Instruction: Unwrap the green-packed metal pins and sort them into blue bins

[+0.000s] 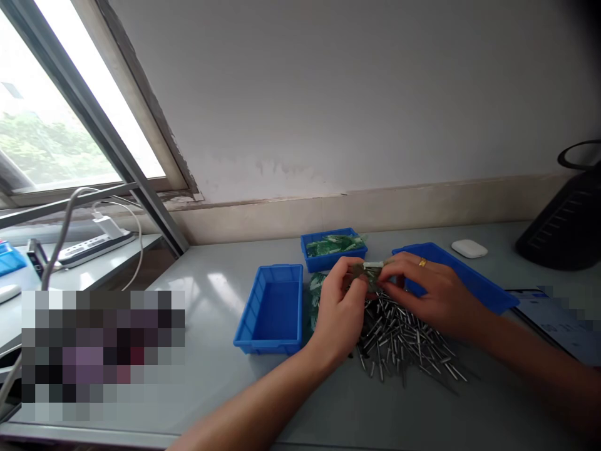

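Both hands meet over a heap of thin metal pins that look like blind rivets (404, 335). Between them is a small see-through plastic bag (373, 267) with a pale strip along its top. My left hand (344, 307) pinches its left side between thumb and fingers. On the right side, my right hand (432, 285), with a ring on one finger, has thumb and fingertips closed at the bag's edge. What is inside the bag cannot be made out. Green-printed plastic bags (315, 300) lie just behind my left hand, partly hidden.
A blue tray (268, 347) with a bare bottom stands left of the heap. Behind, another blue tray (335, 260) holds green-printed bags. To the right are a blue tray (462, 275), a white case (469, 248), a phone (554, 319) and a black bottle (566, 219).
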{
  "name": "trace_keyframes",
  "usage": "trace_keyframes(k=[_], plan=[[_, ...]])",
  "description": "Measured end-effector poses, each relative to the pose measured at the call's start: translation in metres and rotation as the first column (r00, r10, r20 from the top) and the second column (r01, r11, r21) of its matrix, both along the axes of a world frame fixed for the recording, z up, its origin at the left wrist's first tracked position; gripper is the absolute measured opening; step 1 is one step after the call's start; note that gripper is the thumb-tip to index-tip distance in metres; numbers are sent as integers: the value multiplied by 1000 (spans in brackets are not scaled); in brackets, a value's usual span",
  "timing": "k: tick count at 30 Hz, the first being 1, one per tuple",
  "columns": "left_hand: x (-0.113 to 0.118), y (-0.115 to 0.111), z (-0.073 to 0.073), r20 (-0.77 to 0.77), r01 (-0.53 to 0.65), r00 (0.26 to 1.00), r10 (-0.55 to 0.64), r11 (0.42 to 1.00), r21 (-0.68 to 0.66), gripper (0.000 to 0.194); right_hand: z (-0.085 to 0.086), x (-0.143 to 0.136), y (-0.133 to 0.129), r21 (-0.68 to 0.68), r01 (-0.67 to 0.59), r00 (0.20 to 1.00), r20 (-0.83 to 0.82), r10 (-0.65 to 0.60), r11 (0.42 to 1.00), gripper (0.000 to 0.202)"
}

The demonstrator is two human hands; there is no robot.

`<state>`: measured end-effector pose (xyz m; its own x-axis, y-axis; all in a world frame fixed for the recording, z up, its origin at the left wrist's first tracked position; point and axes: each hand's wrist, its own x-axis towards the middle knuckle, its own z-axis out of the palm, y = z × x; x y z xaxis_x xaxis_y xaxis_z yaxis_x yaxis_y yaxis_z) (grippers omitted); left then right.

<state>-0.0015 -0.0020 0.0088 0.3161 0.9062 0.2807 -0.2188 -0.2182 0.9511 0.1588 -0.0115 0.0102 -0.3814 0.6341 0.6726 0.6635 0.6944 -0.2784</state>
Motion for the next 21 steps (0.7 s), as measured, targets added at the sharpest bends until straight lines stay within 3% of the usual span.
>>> trace_keyframes(k=[9,21], plan=[[-3,0,7,-22,-41,999,42,998,57,20,2,2,-1,140,-7,999,-40,12,990,11],[-4,6,-3,-21,-62,998,63,997,35,31,-2,4,3,103,-35,999,-6,36,994,18]])
